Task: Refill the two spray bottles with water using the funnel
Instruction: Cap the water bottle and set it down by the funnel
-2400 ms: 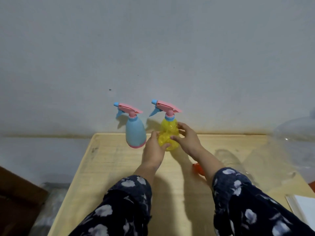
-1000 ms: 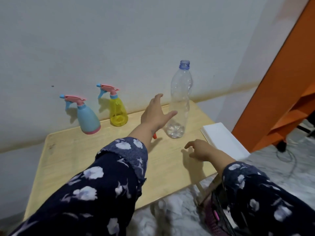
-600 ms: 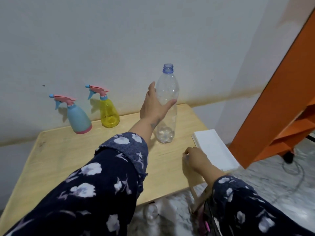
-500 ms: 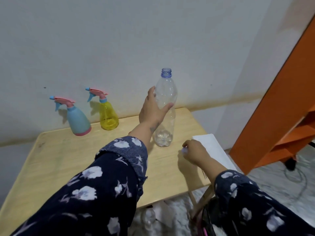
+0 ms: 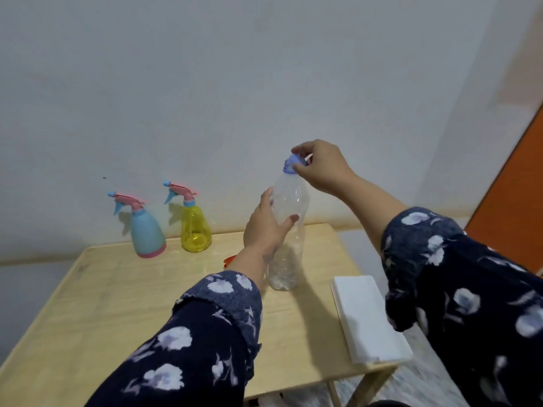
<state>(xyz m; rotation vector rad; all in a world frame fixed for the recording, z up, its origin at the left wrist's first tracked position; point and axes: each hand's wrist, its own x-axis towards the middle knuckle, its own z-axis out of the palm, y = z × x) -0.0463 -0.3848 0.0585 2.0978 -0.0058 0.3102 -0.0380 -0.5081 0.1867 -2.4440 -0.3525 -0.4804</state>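
Pale wooden table (image 5: 117, 304) against a grey wall carries two spray bottles, one blue (image 5: 146, 230) and one yellow (image 5: 194, 227), standing side by side at the back. No lettering is readable. Left hand (image 5: 267, 230) wraps the clear plastic bottle (image 5: 289, 230) standing upright on the table; right hand (image 5: 320, 167) pinches its blue cap (image 5: 292, 164). One white pad (image 5: 370, 318) lies nearby.
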